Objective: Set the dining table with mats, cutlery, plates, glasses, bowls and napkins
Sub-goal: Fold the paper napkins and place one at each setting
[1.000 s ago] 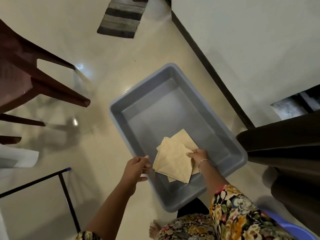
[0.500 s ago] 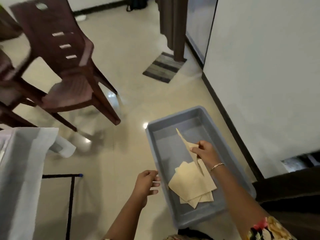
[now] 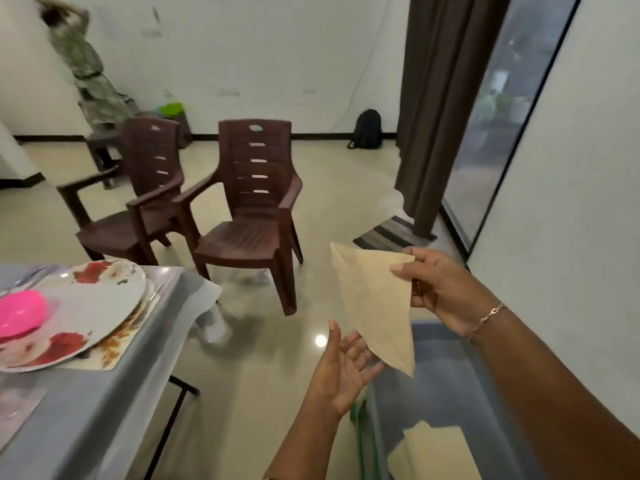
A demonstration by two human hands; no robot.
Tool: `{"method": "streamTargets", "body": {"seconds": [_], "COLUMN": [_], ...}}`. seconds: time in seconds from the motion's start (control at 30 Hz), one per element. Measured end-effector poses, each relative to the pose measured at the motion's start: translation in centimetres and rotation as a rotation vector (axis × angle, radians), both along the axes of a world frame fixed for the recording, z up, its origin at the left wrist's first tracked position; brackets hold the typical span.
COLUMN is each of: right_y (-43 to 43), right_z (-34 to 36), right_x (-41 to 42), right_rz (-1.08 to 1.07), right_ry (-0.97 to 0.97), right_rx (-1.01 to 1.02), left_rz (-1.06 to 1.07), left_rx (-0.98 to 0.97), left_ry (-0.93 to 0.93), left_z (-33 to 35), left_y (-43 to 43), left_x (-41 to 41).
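Observation:
My right hand (image 3: 440,289) pinches one corner of a beige napkin (image 3: 374,303), which hangs down in the air above the floor. My left hand (image 3: 343,368) is open, palm up, just under the napkin's lower tip. More beige napkins (image 3: 433,452) lie in the grey tub (image 3: 450,358) on the floor below my right arm. At the left, the grey-clothed dining table (image 3: 79,410) carries a floral plate (image 3: 93,306) on a mat (image 3: 114,348), with a pink bowl (image 3: 20,313) on the plate.
Two brown plastic armchairs (image 3: 249,209) stand on the tiled floor beyond the table. A brown curtain (image 3: 440,109) and a striped doormat (image 3: 391,233) are by the glass door at the right. A black backpack (image 3: 367,129) leans on the far wall. Another person stands at far left.
My right hand lifted one napkin out of the tub to chest height. My left hand opened beneath it. My view rose from the floor to the room and table.

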State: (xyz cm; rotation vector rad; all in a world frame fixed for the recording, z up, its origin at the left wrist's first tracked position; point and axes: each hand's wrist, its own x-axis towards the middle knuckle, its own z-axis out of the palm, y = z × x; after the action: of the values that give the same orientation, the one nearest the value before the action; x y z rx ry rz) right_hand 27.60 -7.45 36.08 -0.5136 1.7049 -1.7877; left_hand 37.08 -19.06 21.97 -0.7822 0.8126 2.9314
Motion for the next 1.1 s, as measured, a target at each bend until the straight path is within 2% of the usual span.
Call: {"method": "streamTargets", "body": {"seconds": [0.1,0.2,0.43,0.63,0.83,1.0,1.1], "right_y": [-2.8,-5.6,-11.2,-15.7,-18.9,-20.3,-20.7], "right_z": [1.8,2.7,2.8,2.2,2.8,3.7,4.0], "right_x": [2.7,5.7,12.4,16.7,19.1,20.8,21.2], "right_rz": [0.023,0.031,-0.048,0.021,0.113,0.158,0.167], "right_ry": [-0.004,-0.003,0.13,0.239,0.337,0.495,0.546], "right_rx": [-0.005,-0.014,0.067,0.121,0.113,0.075,0.044], "left_rz": [0.094,0.187,0.379,0.533,0.671,0.775,0.764], "left_rx": [0.084,0.074,-0.221,-0.424,-0.548,-0.739,-0.852], "left_ry": [0.165,0.198,0.126,0.061,0.043,0.071,0.082], "left_z": [2.7,4.3,7.0,8.1,9.1,10.1,10.7], "left_y": [-3.0,-6.2,-12.8,-17.3,-20.1,-21.7,-22.4], "left_x": [2.4,5.9,16.9,23.8,27.6,30.1,31.0]}}
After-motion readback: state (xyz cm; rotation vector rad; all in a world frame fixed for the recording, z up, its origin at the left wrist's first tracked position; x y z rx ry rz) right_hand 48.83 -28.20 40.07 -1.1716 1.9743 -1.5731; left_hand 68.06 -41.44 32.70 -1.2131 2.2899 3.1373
